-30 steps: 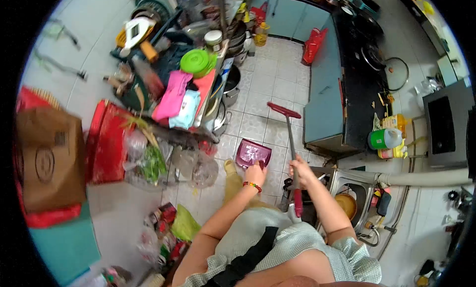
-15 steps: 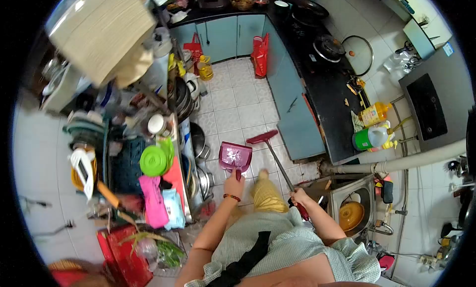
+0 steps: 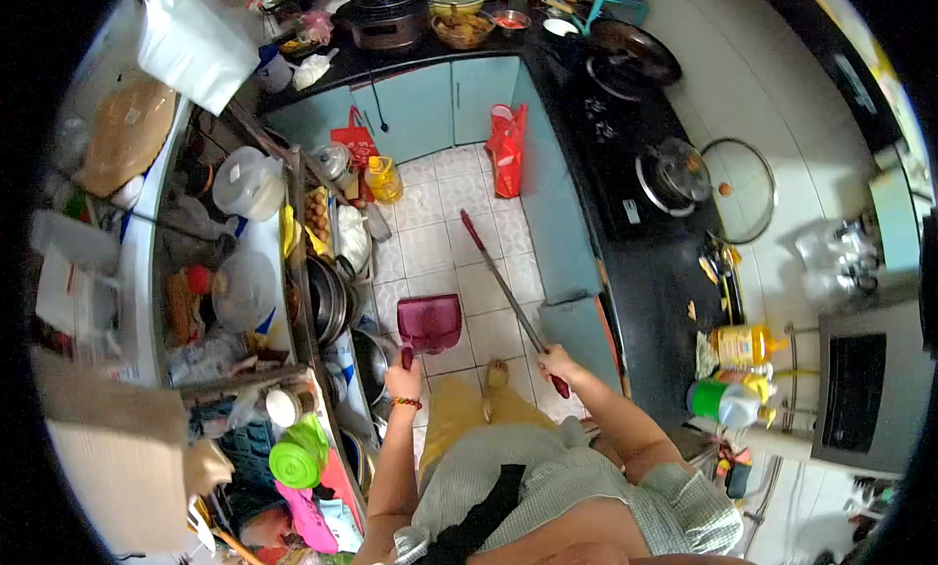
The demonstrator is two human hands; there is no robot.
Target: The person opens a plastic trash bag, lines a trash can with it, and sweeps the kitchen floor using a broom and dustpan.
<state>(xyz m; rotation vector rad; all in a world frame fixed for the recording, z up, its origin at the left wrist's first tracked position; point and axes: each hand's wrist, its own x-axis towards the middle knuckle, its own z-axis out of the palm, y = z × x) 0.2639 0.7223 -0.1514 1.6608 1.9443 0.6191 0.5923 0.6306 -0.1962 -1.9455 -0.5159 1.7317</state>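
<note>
My left hand [image 3: 403, 379], with a beaded bracelet at the wrist, is closed around the handle of a maroon dustpan [image 3: 430, 325]. The pan is held low over the tiled floor; whether it touches the tiles I cannot tell. Gripped in my right hand [image 3: 560, 363] is the grey pole of a broom [image 3: 510, 299], its dark red end sticking out below the fist. The narrow maroon broom head [image 3: 473, 231] reaches out over the tiles beyond the dustpan, seen nearly edge-on. My foot [image 3: 497, 375] shows between the two hands.
Crowded shelves with stacked pots [image 3: 327, 296] line the left side. An oil jug [image 3: 383, 180] and a red bag [image 3: 507, 155] stand on the floor [image 3: 420, 238] ahead. Blue cabinets [image 3: 557, 199] under a black counter [image 3: 653, 321] border the right.
The view has moved further into the kitchen. The broom head has swung forward and left, turning from crosswise to nearly lengthwise. The dustpan has shifted left in view, still in my left hand.
</note>
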